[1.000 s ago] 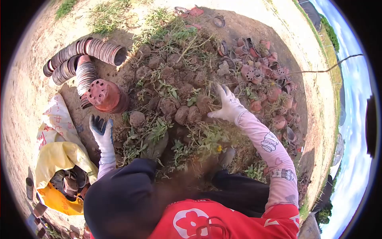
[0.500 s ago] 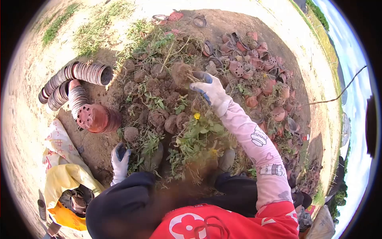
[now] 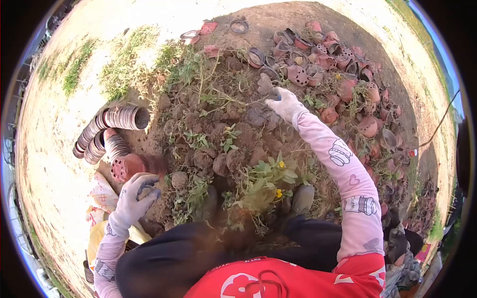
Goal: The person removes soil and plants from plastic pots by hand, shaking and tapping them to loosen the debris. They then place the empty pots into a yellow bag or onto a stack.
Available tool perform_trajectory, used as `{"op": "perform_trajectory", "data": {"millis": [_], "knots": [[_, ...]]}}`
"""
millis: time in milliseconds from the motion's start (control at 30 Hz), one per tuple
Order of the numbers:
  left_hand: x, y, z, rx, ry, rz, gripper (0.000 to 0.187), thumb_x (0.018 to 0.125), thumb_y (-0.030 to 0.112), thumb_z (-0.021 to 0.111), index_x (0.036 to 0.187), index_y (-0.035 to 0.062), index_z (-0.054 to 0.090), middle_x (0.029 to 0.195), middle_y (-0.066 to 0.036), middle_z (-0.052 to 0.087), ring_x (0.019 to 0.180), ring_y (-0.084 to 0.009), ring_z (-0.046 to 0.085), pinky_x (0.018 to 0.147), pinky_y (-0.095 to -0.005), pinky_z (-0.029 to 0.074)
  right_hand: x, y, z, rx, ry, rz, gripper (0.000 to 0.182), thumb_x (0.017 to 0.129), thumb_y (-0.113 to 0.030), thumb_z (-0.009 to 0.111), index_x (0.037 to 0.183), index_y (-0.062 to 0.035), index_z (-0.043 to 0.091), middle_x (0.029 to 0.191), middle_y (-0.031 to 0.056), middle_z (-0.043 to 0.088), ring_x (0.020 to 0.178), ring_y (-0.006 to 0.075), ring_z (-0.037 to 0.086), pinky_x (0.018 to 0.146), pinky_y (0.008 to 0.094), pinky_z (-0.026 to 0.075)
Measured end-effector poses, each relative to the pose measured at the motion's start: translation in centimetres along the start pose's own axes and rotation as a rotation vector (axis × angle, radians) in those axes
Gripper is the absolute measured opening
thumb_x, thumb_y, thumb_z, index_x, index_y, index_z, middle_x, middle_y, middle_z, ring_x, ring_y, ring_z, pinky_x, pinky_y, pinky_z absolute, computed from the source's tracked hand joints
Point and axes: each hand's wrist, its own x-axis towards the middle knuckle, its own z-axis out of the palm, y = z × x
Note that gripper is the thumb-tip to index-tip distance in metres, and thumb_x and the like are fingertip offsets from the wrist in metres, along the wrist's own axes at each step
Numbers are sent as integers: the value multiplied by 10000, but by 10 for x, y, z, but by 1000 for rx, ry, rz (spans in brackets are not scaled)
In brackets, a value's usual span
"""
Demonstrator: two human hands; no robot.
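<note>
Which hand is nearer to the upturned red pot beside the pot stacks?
Left. The left hand is just below the upturned red pot, almost touching; the right hand is far off across the soil pile.

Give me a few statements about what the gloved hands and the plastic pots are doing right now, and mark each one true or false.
1. The right gloved hand reaches far forward onto the mound of soil clumps and weeds. True.
2. The left gloved hand is beside the stacked reddish-brown plastic pot. True.
3. The long curved rows of nested brown pots stand upright. False: they lie on their sides on the ground.
4. The loose scattered reddish pots lie on the person's left. False: they lie to the right, beyond the right hand.
5. Both sleeves are black. False: the right sleeve is pink and printed.
</note>
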Motion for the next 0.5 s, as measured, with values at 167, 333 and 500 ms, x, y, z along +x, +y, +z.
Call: {"op": "perform_trajectory", "data": {"millis": [167,333,500], "knots": [[140,61,-23,321,-101,324,343,757,94,656,1080,19,566,1008,-135,576,941,-297,581,828,-341,459,34,42,6,-52,63,-5,560,767,-256,661,1254,-48,479,1215,215,529,1127,341,512,956,373,410],[335,73,48,470,-174,591,453,788,193,670,1196,82,509,1201,-139,490,1105,-285,503,949,-370,409,84,25,12,-272,260,-108,635,732,-282,678,1304,-170,424,1366,170,382,1286,350,324,1030,449,301],[491,16,63,549,97,66,820,669,421,741,1331,96,384,1264,-227,427,1169,-357,456,972,-396,398,139,33,-34,-589,-114,-23,694,682,-356,730,1252,-85,443,1305,188,456,1219,359,430,960,421,389]]}}
